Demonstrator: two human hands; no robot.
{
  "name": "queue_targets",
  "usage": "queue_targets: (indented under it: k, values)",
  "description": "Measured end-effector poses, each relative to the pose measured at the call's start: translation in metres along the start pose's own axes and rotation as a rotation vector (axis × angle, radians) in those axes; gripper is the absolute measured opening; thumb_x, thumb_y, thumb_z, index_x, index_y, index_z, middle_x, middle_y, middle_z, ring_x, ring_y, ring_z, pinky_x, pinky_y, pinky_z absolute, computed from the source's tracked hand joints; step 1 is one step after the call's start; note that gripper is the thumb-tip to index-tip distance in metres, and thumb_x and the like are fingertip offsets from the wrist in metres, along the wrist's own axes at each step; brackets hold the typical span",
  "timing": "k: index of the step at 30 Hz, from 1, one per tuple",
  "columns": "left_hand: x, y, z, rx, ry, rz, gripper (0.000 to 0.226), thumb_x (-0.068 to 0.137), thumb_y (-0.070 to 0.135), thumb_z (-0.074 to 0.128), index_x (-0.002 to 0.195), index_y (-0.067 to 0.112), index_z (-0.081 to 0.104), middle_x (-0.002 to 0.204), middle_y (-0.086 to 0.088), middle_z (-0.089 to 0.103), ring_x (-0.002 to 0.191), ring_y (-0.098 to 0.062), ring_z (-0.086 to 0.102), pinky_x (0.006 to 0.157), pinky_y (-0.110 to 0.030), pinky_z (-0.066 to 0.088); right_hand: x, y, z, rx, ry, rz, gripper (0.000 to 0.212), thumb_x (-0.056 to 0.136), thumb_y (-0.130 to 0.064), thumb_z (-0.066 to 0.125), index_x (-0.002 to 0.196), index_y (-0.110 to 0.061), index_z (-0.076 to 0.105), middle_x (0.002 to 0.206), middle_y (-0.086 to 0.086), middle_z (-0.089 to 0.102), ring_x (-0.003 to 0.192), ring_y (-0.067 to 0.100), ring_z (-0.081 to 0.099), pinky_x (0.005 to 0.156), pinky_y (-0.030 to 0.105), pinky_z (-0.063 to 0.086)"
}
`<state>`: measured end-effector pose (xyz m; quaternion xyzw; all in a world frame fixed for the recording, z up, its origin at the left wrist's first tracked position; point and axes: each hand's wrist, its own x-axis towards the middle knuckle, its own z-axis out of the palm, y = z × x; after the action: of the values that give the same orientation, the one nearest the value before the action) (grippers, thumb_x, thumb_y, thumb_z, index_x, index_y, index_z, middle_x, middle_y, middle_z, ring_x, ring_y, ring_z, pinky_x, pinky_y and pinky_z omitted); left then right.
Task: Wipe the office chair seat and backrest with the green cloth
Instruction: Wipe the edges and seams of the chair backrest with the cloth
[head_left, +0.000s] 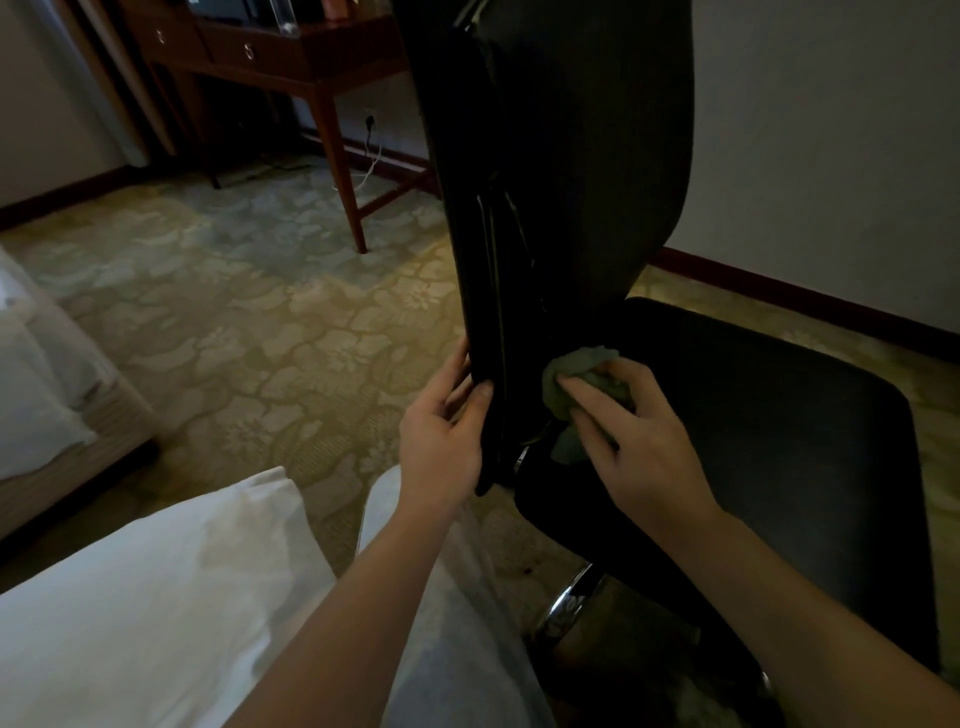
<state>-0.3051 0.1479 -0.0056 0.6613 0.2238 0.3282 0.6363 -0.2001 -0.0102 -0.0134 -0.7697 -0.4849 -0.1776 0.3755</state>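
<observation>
A black office chair stands in front of me, its tall backrest (582, 156) seen edge-on and its seat (769, 426) stretching to the right. My left hand (441, 431) grips the lower rear edge of the backrest. My right hand (634, 431) presses a crumpled green cloth (566, 379) into the crease where the backrest meets the seat. My fingers hide part of the cloth.
A wooden desk (291, 62) with drawers stands at the back left, with a plug and a white cable at the wall behind it. A bed with white bedding (36, 374) is at the left. Patterned carpet (260, 322) covers the floor. The chrome chair post (566, 608) shows under the seat.
</observation>
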Motion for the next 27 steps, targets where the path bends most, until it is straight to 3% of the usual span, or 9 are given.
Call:
queue_targets:
  k: [5,10,15,21,24,27]
  values:
    - [0.001,0.001,0.000,-0.014,0.007,-0.007,0.052,0.101,0.003,0.057,0.137,0.040,0.049,0.130,0.018,0.065,0.122,0.003,0.060,0.094,-0.016,0.051,0.008,0.003,0.010,0.019,-0.003,0.016,0.035,0.096,-0.012,0.057,0.130,-0.006,0.062,0.135,0.018,0.048,0.122,0.027,0.053,0.101,0.033,0.049]
    - [0.002,0.000,0.000,0.006,0.015,-0.015,0.052,0.101,0.004,0.058,0.136,0.041,0.049,0.113,0.034,0.068,0.117,0.007,0.061,0.094,-0.017,0.052,-0.015,0.014,0.021,-0.011,-0.052,0.046,0.033,0.095,-0.010,0.057,0.126,-0.002,0.064,0.129,0.020,0.054,0.114,0.031,0.058,0.094,0.038,0.054]
    - [0.001,0.002,0.000,-0.001,0.010,-0.014,0.051,0.101,0.004,0.057,0.147,0.026,0.048,0.115,0.034,0.067,0.118,0.008,0.060,0.095,-0.018,0.052,-0.048,0.029,0.028,-0.141,-0.273,-0.012,0.042,0.079,0.003,0.077,0.119,-0.008,0.068,0.117,0.018,0.061,0.090,0.031,0.067,0.069,0.037,0.061]
    - [-0.002,0.003,0.001,0.000,0.010,-0.015,0.051,0.101,0.006,0.058,0.147,0.027,0.049,0.119,0.028,0.067,0.118,0.005,0.062,0.096,-0.022,0.054,-0.022,0.001,0.007,-0.091,-0.010,-0.018,0.033,0.099,-0.016,0.052,0.127,-0.006,0.065,0.125,0.021,0.059,0.109,0.033,0.062,0.087,0.041,0.057]
    - [-0.002,0.003,0.002,-0.017,0.013,-0.029,0.051,0.101,0.004,0.057,0.146,0.027,0.049,0.119,0.026,0.067,0.117,0.004,0.063,0.094,-0.022,0.055,-0.001,-0.007,0.002,-0.127,0.037,-0.085,0.033,0.098,-0.017,0.054,0.129,-0.008,0.064,0.126,0.019,0.059,0.110,0.035,0.059,0.086,0.045,0.055]
    - [-0.002,0.003,0.001,-0.012,0.007,-0.033,0.051,0.102,0.005,0.057,0.146,0.028,0.049,0.120,0.026,0.068,0.117,0.004,0.063,0.091,-0.019,0.054,0.004,-0.012,0.007,-0.119,0.040,-0.018,0.036,0.097,-0.020,0.054,0.129,-0.007,0.063,0.130,0.022,0.054,0.116,0.037,0.055,0.086,0.045,0.056]
